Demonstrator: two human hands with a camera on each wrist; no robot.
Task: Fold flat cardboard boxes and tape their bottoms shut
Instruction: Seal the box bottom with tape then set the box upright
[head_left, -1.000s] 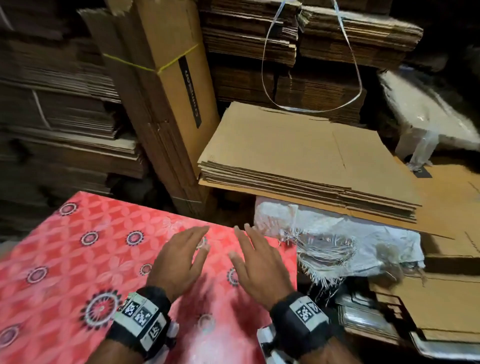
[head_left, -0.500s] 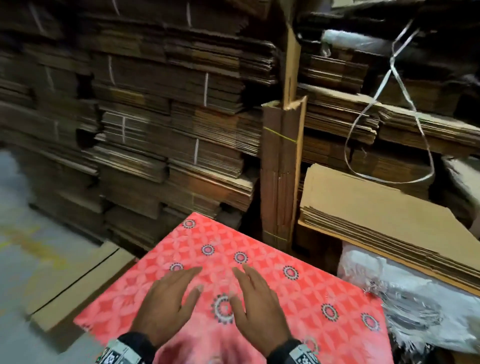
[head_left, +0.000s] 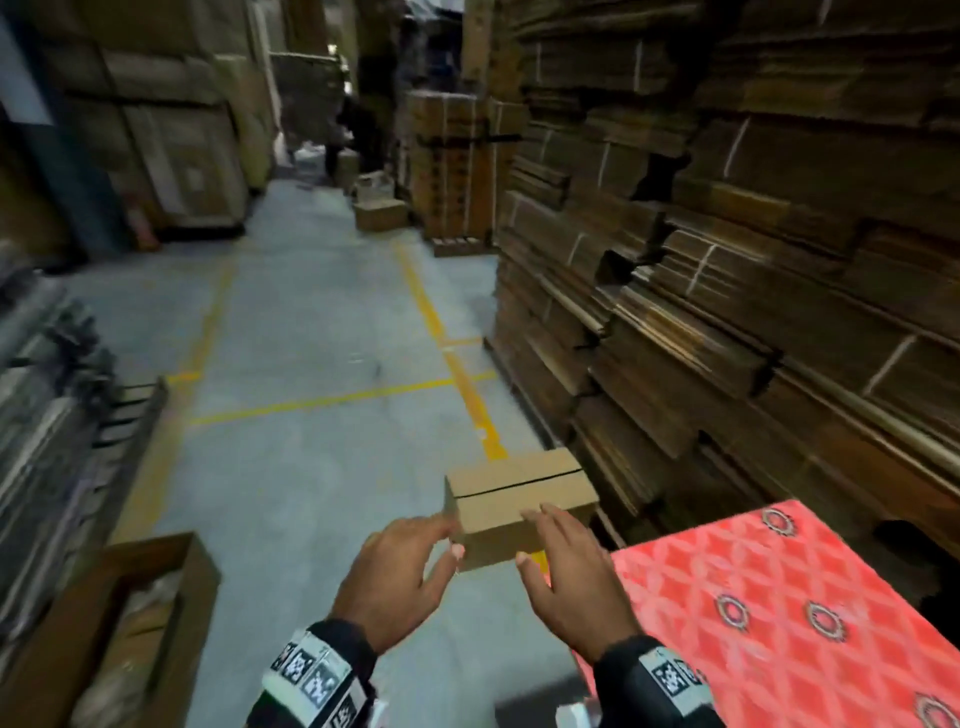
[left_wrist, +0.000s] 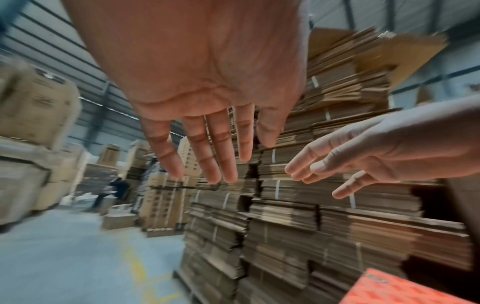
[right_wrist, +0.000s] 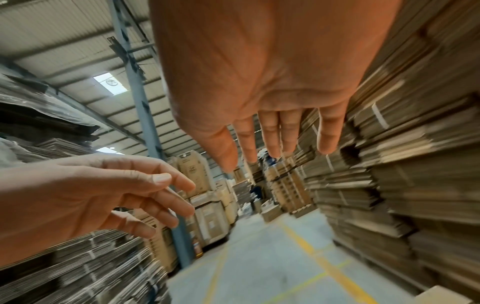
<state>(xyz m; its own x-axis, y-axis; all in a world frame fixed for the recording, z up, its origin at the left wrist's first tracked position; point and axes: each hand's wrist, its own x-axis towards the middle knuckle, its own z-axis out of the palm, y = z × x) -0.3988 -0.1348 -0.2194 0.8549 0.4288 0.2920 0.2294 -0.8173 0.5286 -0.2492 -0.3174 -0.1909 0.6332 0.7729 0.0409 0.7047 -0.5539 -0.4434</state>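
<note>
While turning from the tabletop (head_left: 779, 623), status by view:
Head: my left hand (head_left: 395, 582) and right hand (head_left: 571, 582), earlier flat on it, now reach toward the folded box (head_left: 519, 504) on the floor (head_left: 311, 338); contact unclear.
Left wrist: fingers (left_wrist: 207, 148) spread, holding nothing.
Right wrist: fingers (right_wrist: 272, 131) extended, empty; box unseen.

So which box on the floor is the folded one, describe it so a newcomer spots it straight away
Start at the wall of flat cardboard bundles on the right. At its foot sits a small assembled box. Unlike the flat sheets, it stands closed, a dark seam across its top.
</note>
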